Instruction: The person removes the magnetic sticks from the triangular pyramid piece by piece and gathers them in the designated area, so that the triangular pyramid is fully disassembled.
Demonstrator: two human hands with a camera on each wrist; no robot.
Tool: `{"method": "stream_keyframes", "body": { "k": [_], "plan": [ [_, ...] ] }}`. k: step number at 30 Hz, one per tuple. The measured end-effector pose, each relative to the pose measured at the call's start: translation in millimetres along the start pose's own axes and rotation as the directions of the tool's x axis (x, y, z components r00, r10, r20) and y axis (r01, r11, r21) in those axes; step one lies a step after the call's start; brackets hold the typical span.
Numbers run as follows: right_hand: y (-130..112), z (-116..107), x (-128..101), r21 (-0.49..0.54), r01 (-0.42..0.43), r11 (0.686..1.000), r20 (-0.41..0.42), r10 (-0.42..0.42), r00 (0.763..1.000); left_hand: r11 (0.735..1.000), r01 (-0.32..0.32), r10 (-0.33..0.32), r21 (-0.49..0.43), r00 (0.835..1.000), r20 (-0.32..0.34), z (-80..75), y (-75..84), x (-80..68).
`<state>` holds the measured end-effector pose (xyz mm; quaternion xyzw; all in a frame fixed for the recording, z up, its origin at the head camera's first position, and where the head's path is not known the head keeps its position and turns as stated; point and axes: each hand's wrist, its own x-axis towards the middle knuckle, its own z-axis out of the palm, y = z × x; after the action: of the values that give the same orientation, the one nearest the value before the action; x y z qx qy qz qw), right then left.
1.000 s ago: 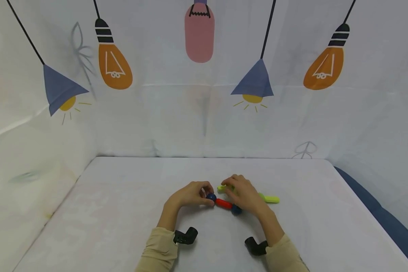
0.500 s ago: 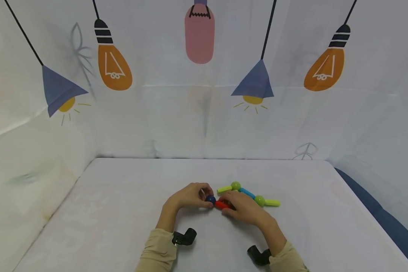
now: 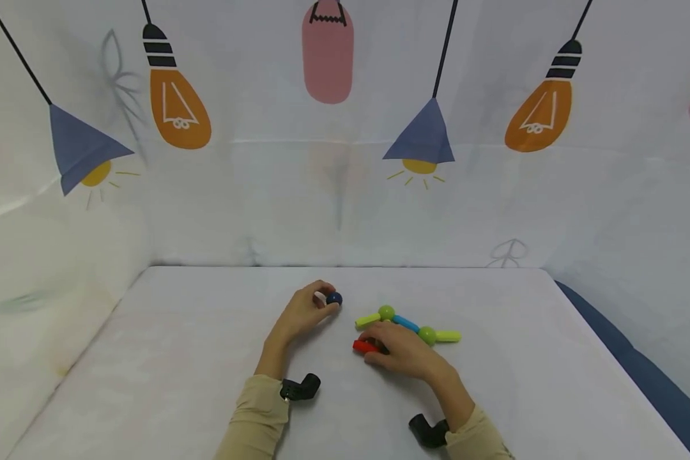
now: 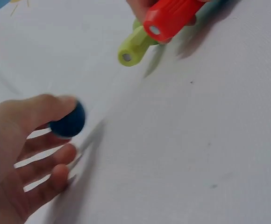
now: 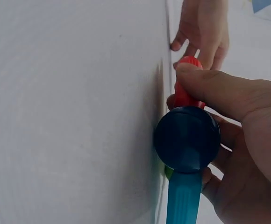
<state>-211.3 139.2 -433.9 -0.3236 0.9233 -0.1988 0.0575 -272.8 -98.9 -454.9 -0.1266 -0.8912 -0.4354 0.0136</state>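
My left hand (image 3: 300,314) pinches a dark blue ball (image 4: 69,120) between thumb and fingertips, away from the other pieces. Thumb and fingers of my right hand (image 3: 405,351) grip a red magnetic rod (image 5: 184,95), whose free end with a pale metal tip points left. In the right wrist view a second dark blue ball (image 5: 187,135) joins the red rod's other end, and a teal rod (image 5: 183,198) runs on from that ball. In the head view, the right hand hides that ball and teal rod.
Just beyond the right hand lies a joined chain: a yellow-green rod (image 3: 368,320), a green ball (image 3: 386,312), a blue rod (image 3: 406,322), another green ball (image 3: 427,335) and a second yellow-green rod (image 3: 448,336). The white table (image 3: 207,358) meets a printed curtain (image 3: 287,191) behind.
My right hand has come down from beside the green chain onto the red rod. My left hand has moved up and left with its dark blue ball, which has come apart from the red rod.
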Motion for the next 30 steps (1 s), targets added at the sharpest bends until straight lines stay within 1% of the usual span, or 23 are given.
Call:
{"method": "stream_keyframes", "body": {
  "k": [2,4,5,7,10,12,16,19,21,23,24,25,26,27,28,29,30],
  "plan": [
    [-1,2,2,-0.005,-0.003,1.0,-0.008,0.002,1.0,1.0,-0.004,0.006,0.019,0.994,-0.106,0.4,-2.8,1.5],
    [-3,2,3,-0.011,-0.003,1.0,-0.018,0.002,1.0,0.998,-0.002,0.013,0.056,0.98,-0.197,0.3,-6.0,2.6],
    [-4,2,3,-0.008,-0.001,1.0,-0.022,0.001,1.0,0.997,0.003,0.016,0.081,0.973,-0.231,0.1,-7.9,2.8],
    [-5,2,4,0.002,0.008,1.0,-0.035,-0.008,0.999,0.992,0.027,0.007,0.124,0.963,-0.269,-0.4,-11.2,2.8],
    [-6,0,3,0.033,0.016,0.999,-0.044,-0.014,0.999,0.986,0.047,-0.002,0.159,0.963,-0.271,-1.3,-14.1,2.2],
    [-5,-3,2,0.066,0.017,0.998,-0.046,-0.014,0.999,0.987,0.048,-0.008,0.153,0.967,-0.253,-1.9,-14.0,1.8],
    [-1,-14,-3,0.092,0.003,0.996,-0.048,0.001,0.999,0.988,0.044,-0.01,0.147,0.975,-0.223,-3.5,-13.4,0.7],
    [4,-23,-9,0.107,-0.028,0.994,-0.002,0.029,1.0,0.987,0.034,0.004,0.16,0.974,-0.228,-6.1,-11.9,-0.3],
    [7,-27,-13,0.132,-0.055,0.99,0.048,0.049,0.998,0.986,0.003,0.04,0.169,0.968,-0.248,-8.7,-8.9,-1.1],
    [9,-29,-14,0.145,-0.061,0.988,0.089,0.049,0.995,0.986,-0.038,0.081,0.162,0.961,-0.264,-10.9,-2.0,-1.8],
    [10,-30,-15,0.148,-0.063,0.987,0.101,0.048,0.994,0.986,-0.066,0.105,0.156,0.961,-0.256,-11.5,3.2,-2.4],
    [10,-30,-15,0.148,-0.062,0.987,0.104,0.046,0.993,0.984,-0.102,0.136,0.149,0.963,-0.233,-11.7,9.5,-3.2],
    [11,-30,-15,0.145,-0.058,0.988,0.102,0.043,0.994,0.979,-0.144,0.171,0.147,0.967,-0.188,-11.0,16.6,-4.3],
    [11,-30,-15,0.139,-0.053,0.989,0.096,0.039,0.995,0.973,-0.186,0.203,0.137,0.972,-0.12,-9.7,24.1,-5.6],
    [11,-30,-16,0.134,-0.049,0.99,0.088,0.037,0.995,0.964,-0.234,0.24,0.125,0.97,-0.031,-7.4,31.9,-7.6],
    [11,-30,-16,0.13,-0.043,0.991,0.078,0.033,0.996,0.955,-0.276,0.269,0.108,0.96,0.077,-4.6,39.5,-10.0],
    [11,-30,-16,0.129,-0.036,0.991,0.067,0.027,0.997,0.944,-0.316,0.294,0.091,0.936,0.192,-1.3,46.9,-12.7]
  ]
}}
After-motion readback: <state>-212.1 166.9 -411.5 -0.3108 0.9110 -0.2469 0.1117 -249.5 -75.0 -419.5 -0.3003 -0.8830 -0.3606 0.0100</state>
